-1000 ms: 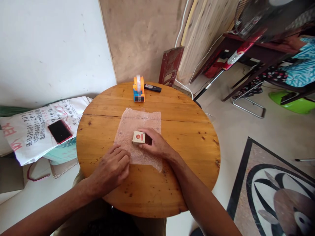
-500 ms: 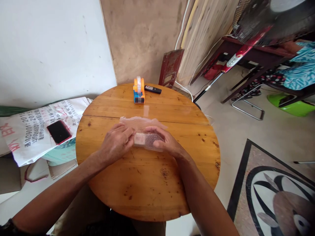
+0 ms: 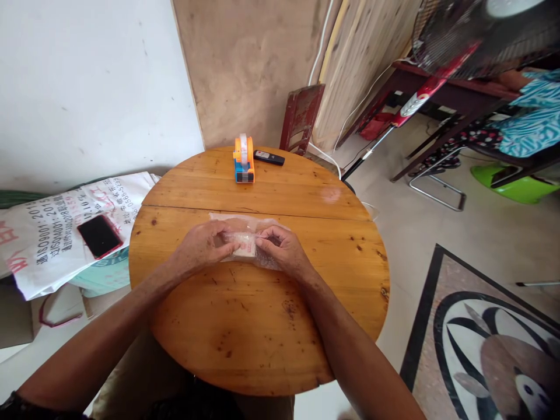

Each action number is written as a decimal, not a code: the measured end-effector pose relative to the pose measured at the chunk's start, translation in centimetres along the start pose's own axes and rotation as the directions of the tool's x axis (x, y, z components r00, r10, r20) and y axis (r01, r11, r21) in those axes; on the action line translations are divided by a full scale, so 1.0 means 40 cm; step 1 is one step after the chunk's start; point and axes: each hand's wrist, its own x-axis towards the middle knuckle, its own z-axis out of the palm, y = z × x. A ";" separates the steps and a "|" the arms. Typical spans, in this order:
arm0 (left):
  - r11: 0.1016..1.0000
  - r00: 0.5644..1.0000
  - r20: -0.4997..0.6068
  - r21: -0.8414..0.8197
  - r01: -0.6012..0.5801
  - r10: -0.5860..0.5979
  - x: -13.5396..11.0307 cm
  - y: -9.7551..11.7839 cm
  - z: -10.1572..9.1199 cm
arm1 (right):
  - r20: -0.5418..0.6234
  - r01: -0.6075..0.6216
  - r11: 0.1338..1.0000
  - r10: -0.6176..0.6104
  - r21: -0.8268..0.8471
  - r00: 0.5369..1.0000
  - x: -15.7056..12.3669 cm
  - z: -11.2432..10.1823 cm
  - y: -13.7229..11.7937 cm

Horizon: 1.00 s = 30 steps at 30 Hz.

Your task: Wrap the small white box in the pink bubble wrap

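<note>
A small box [image 3: 245, 244] lies in the middle of the round wooden table [image 3: 262, 315], wrapped in a sheet of clear bubble wrap [image 3: 251, 224]. My left hand [image 3: 203, 246] grips the wrapped box from the left, fingers curled onto it. From the right, my right hand [image 3: 282, 249] pinches the wrap against the box. The box shows only dimly through the plastic between my fingertips.
An orange and blue tape dispenser [image 3: 244, 159] and a black remote [image 3: 269, 157] stand at the table's far edge. A phone [image 3: 100, 235] lies on a printed white sack [image 3: 56, 227] to the left. A red chair [image 3: 301, 116] stands behind the table.
The bubble wrap, flat under the bare box a second ago, is now folded over it. My left hand moved up from the wrap's near edge to the box; both hands now hold it.
</note>
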 end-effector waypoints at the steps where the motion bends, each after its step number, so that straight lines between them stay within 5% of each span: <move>1: 1.000 1.000 0.018 -0.019 0.012 -0.011 0.004 -0.003 0.000 | -0.009 -0.004 1.000 0.004 -0.009 1.000 0.000 0.001 -0.002; 16: 0.859 0.986 0.025 -0.488 0.155 -0.163 0.028 -0.032 0.060 | -0.060 -0.035 0.999 0.035 0.009 0.998 0.004 0.007 -0.003; 30: 0.844 0.972 0.073 -0.485 0.229 -0.222 0.008 -0.021 0.068 | -0.027 -0.032 0.999 0.032 -0.001 0.999 -0.001 0.006 -0.011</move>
